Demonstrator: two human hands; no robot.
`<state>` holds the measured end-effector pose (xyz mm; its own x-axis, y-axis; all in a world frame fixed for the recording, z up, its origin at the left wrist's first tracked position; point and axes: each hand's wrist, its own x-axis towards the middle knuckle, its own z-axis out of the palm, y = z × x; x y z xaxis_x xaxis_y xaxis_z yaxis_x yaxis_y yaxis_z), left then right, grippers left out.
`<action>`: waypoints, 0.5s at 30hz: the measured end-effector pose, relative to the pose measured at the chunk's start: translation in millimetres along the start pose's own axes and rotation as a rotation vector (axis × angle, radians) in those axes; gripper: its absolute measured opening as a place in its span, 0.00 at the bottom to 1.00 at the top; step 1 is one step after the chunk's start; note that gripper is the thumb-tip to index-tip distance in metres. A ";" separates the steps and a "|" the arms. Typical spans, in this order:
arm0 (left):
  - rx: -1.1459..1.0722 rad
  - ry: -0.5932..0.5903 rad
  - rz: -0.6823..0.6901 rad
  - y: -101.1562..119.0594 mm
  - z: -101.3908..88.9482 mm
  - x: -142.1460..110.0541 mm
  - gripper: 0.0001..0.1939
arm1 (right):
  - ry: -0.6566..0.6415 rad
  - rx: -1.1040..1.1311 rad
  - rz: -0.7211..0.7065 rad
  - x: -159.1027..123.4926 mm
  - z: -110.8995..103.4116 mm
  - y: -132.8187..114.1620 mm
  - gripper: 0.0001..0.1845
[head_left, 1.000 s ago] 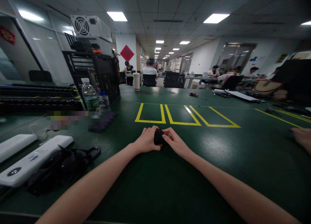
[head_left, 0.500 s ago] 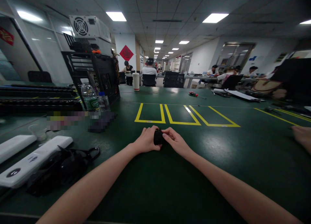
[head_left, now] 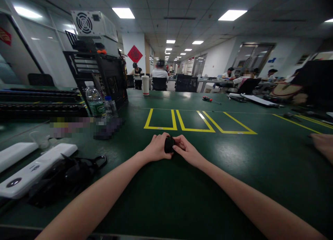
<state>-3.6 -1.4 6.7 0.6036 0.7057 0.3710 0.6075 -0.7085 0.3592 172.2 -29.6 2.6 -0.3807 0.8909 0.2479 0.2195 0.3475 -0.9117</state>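
Both my hands meet in the middle of the green table (head_left: pixel 166 198), just short of the yellow marked boxes (head_left: pixel 161 120). My left hand (head_left: pixel 156 149) is curled around the left side of a small black object (head_left: pixel 169 145). My right hand (head_left: pixel 186 150) pinches the same object from the right with its fingertips. The object is mostly hidden between my fingers, so I cannot make out what it is. It sits on or just above the tabletop.
At left lie two white flat devices (head_left: pixel 33 169), a black strap bundle (head_left: pixel 67 172), water bottles (head_left: pixel 95 102) and a black computer case (head_left: pixel 104 77). A screwdriver (head_left: pixel 209 100) lies far back. Another person's hand (head_left: pixel 322 144) rests at the right edge. Other people sit at far desks.
My hands and the black object stay as they were. Only the view has tipped slightly, so everything sits a little higher in the picture.
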 end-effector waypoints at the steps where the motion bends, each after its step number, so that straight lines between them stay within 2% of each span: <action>1: -0.001 -0.002 -0.004 0.5 -0.3 -0.1 0.29 | 0.005 -0.010 -0.003 -0.7 0.3 -0.8 0.11; 7: -0.005 -0.005 -0.010 0.9 0.2 -0.4 0.31 | 0.050 -0.014 0.035 1.0 2.3 -1.2 0.09; 11: -0.006 -0.008 -0.021 1.0 0.2 -0.8 0.30 | 0.072 -0.021 0.089 3.5 3.0 -0.2 0.12; 15: -0.017 -0.023 -0.032 1.6 -1.0 -1.1 0.30 | 0.028 -0.061 0.100 0.9 3.0 -3.2 0.12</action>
<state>-3.9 -3.3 7.7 0.5960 0.7278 0.3392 0.6181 -0.6855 0.3848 168.5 -30.8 4.7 -0.3293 0.9294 0.1665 0.3095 0.2729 -0.9109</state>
